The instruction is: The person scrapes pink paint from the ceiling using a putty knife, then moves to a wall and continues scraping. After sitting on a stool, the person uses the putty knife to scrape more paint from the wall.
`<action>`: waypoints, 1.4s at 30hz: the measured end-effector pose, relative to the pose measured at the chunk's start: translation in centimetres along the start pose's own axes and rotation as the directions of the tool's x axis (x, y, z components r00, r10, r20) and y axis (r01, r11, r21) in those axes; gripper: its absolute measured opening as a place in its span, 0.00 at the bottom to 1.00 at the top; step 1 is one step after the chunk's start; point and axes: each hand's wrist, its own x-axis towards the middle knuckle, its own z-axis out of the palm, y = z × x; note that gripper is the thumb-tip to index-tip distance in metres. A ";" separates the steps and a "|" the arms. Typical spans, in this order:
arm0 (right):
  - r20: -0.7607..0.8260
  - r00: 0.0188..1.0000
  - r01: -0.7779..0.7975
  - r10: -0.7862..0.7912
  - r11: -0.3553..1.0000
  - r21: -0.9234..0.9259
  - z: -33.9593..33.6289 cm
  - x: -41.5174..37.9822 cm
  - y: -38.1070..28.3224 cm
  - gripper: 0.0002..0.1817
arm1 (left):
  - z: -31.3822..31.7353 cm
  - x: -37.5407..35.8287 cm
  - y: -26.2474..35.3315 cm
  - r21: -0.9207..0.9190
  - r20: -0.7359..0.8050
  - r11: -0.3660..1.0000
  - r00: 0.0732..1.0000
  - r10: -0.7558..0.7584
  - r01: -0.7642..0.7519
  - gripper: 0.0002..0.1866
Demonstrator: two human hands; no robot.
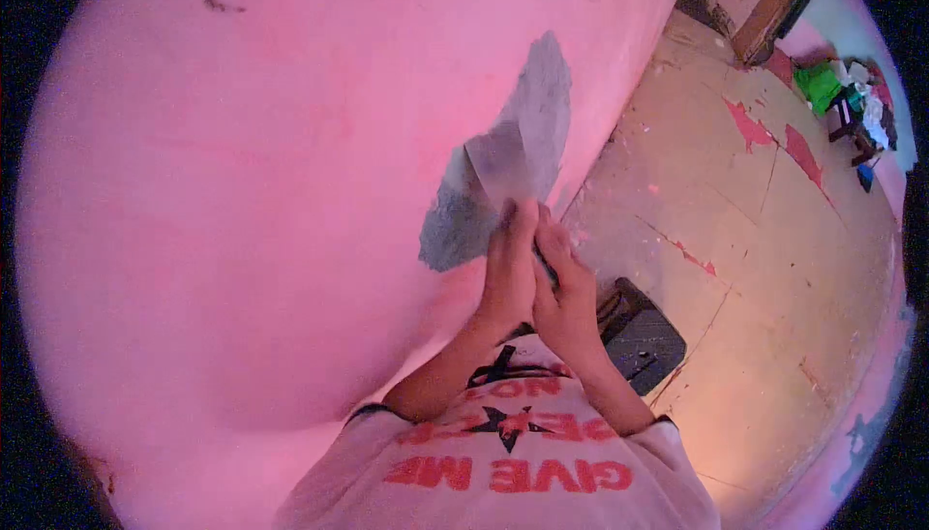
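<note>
Both my hands are together in front of my chest on a paint scraper. Its wide, slightly blurred blade (498, 157) lies against a pink wall (242, 191), over a bare grey patch (547, 94) with ragged edges. My right hand (566, 283) is closed around the dark handle, of which only a sliver shows. Pressed beside it, my left hand (511, 264) is closed at the base of the blade, its fingertips partly blurred. The grey patch spreads on both sides of the blade.
A small black stool-like object (646, 341) stands on the floor close to my right arm. Red-pink flakes (750, 128) lie on the tan floor (735, 230). A pile of clothes and bags (856, 104) sits at the far right, near a wooden post (779, 12).
</note>
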 end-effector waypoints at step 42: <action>0.012 1.000 0.006 -0.006 1.000 0.019 -1.8 0.9 -0.1 0.22 | 0.7 1.8 -0.8 0.017 0.067 0.999 0.997 -0.029 0.028 0.18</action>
